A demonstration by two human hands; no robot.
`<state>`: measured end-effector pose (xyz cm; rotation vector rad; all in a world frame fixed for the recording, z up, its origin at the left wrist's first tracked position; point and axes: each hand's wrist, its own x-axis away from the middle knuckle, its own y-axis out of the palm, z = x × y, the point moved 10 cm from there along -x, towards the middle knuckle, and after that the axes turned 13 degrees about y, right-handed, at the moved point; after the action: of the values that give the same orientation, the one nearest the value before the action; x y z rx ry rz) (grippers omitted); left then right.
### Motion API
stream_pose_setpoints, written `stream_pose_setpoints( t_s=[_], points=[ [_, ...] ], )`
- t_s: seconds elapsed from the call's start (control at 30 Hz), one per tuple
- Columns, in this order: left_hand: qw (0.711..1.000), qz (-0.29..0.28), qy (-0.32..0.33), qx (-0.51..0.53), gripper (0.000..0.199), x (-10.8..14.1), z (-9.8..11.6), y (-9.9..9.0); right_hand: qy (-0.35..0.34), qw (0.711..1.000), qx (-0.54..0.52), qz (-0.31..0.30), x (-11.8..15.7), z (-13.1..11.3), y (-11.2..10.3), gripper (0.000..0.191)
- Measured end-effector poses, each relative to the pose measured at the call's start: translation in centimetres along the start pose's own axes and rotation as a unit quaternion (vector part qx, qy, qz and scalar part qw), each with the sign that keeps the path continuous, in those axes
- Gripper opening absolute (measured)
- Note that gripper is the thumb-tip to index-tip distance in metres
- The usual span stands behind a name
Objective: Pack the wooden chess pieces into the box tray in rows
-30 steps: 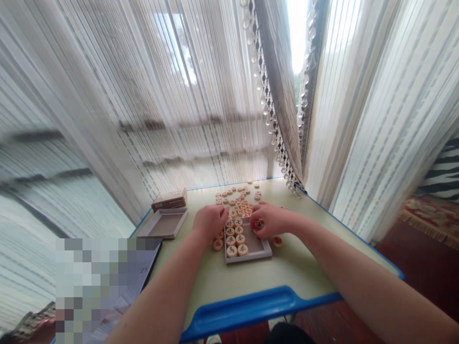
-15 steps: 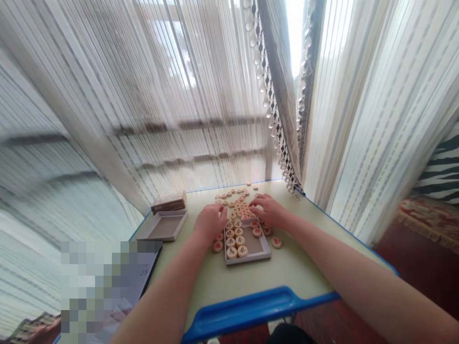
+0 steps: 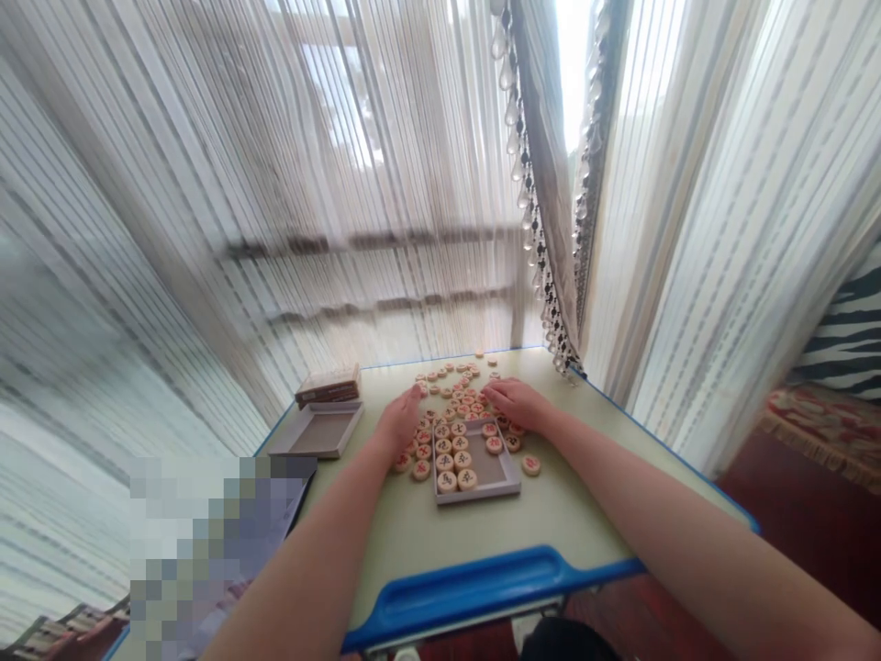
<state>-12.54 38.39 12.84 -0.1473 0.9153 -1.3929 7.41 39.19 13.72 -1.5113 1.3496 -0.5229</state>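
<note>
My left hand is beside the scattered xiangqi pieces, left of a shallow box. Its fingers stretch forward, and I see nothing held in them. Beyond the box's right back corner, my right hand lies low over more xiangqi pieces, with its fingers extended and their tips at the pile. What is under that palm is hidden. Inside the box, black-marked pieces fill two columns on the left. Two red-marked pieces are at its back right.
An open tray-like box lid is at the left, with a stack of flat boxes behind it. One loose red-marked piece is right of the box. The table's blue edge has a molded trough. Sheer curtains hang behind.
My left hand has moved left, off the box's back left corner, uncovering several red-marked pieces. My right hand has flattened and lowered slightly. The pieces inside the box look the same.
</note>
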Motion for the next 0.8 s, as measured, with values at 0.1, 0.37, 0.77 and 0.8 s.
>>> stream_pose_setpoints(
  t_s=[0.1, 0.37, 0.77, 0.8],
  points=[
    [0.997, 0.015, -0.040, 0.059, 0.074, -0.1, -1.1, -0.4, 0.001, 1.000, 0.001, -0.014, 0.1, 0.0, 0.2, 0.042],
    [0.996, -0.001, -0.083, 0.044, 0.073, -0.2, -1.6, -0.8, 0.008, 0.999, -0.014, -0.032, 0.0, 0.6, 0.6, 0.041],
    [0.995, -0.045, 0.034, -0.086, 0.062, 0.2, 2.2, -0.5, -0.015, 0.999, -0.034, -0.032, 0.4, -0.5, 0.5, 0.042],
    [0.993, -0.045, 0.054, -0.098, 0.063, 0.2, 2.8, -0.5, -0.012, 0.999, -0.029, -0.035, 0.4, -0.4, 0.5, 0.043]
  ],
)
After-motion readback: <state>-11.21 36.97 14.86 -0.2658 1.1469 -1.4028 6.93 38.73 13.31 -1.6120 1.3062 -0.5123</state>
